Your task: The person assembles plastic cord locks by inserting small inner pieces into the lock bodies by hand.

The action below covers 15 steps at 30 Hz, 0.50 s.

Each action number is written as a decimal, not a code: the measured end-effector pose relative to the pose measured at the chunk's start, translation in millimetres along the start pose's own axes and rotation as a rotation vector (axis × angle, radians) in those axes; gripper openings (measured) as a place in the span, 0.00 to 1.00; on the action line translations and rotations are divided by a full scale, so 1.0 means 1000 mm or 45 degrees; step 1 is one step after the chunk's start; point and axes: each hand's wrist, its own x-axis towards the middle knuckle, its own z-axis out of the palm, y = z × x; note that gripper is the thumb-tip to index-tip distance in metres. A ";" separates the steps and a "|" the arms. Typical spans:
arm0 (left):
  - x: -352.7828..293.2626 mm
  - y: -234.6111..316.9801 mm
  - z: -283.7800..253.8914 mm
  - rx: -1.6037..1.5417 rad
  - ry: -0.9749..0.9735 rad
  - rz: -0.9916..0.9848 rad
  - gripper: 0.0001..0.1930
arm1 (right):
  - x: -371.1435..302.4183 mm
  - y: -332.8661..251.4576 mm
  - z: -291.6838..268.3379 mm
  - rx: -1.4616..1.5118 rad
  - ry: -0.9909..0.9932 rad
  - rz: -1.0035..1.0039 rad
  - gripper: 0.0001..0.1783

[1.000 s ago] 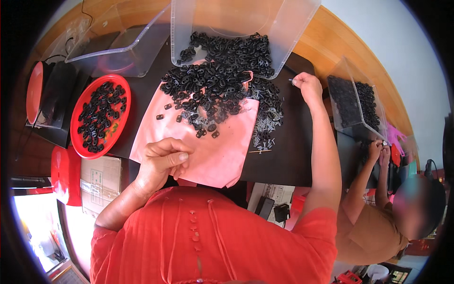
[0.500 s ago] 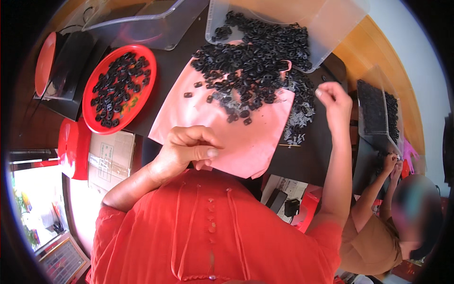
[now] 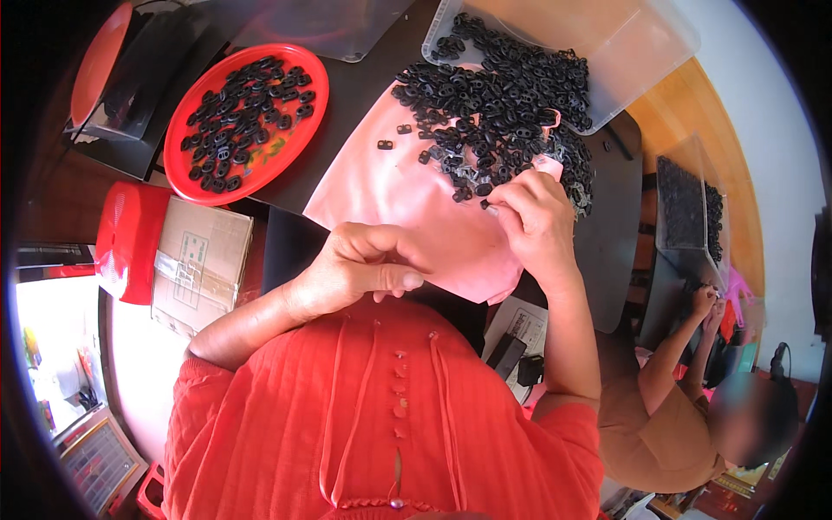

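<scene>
A large heap of small black two-holed plastic pieces [image 3: 511, 95] spreads from a clear plastic bin onto a pink cloth [image 3: 364, 186]. My right hand [image 3: 539, 221] is over the cloth's right side, at the heap's near edge. Its fingertips are pinched on a black plastic piece [image 3: 485, 205]. My left hand [image 3: 360, 269] is held in front of my body at the cloth's near edge, with curled fingers and the thumb closed against them. Whatever may lie inside that grip is hidden. Small pale pieces [image 3: 579, 189] lie beside the heap, partly behind my right hand.
On the left, a red tray [image 3: 184, 178] carries many black pieces. The tipped clear bin [image 3: 641, 52] stands at the back. A cardboard box [image 3: 204, 260] and a red container [image 3: 130, 247] sit at left. Another person [image 3: 659, 425] works at right beside a filled clear bin [image 3: 689, 217].
My right hand has come from the table's right side to the near edge of the heap and closed on a black piece. The left hand keeps its pinch. The view has shifted.
</scene>
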 end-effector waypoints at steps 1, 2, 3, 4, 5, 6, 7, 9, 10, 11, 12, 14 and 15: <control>-0.002 0.001 -0.001 -0.010 0.014 0.021 0.05 | -0.002 0.000 0.002 -0.002 -0.004 -0.004 0.06; -0.004 0.001 -0.002 -0.013 0.017 0.024 0.05 | -0.005 0.002 0.005 -0.040 -0.001 0.005 0.07; -0.005 0.001 -0.004 -0.013 0.038 0.035 0.05 | -0.006 0.003 0.005 -0.077 0.002 0.016 0.07; -0.007 0.001 -0.005 -0.012 0.058 0.044 0.05 | -0.008 0.000 0.004 -0.077 0.001 0.015 0.07; -0.006 0.001 -0.006 -0.012 0.058 0.045 0.05 | -0.010 -0.003 0.002 -0.022 0.001 -0.025 0.07; -0.006 0.001 -0.006 -0.016 0.070 0.053 0.04 | -0.010 -0.005 0.000 0.034 0.001 -0.065 0.07; -0.006 0.001 -0.006 -0.019 0.082 0.060 0.04 | -0.009 -0.006 -0.001 0.036 0.003 -0.064 0.07; -0.003 0.001 -0.006 -0.009 0.081 0.092 0.03 | -0.007 -0.011 -0.001 0.042 0.091 -0.063 0.08; -0.002 0.001 -0.006 -0.002 0.081 0.128 0.02 | -0.006 -0.013 0.000 0.046 0.096 -0.061 0.08; 0.000 0.002 -0.005 0.005 0.078 0.125 0.02 | -0.004 -0.014 0.001 0.007 0.077 -0.074 0.08; 0.003 0.003 -0.004 0.064 0.097 0.136 0.02 | -0.002 -0.016 0.003 -0.032 0.059 -0.088 0.09; 0.005 0.005 -0.002 0.129 0.118 0.144 0.01 | 0.001 -0.019 0.009 -0.102 0.010 -0.097 0.09; 0.006 0.005 0.000 0.153 0.131 0.165 0.01 | 0.002 -0.019 0.011 -0.175 -0.046 -0.110 0.09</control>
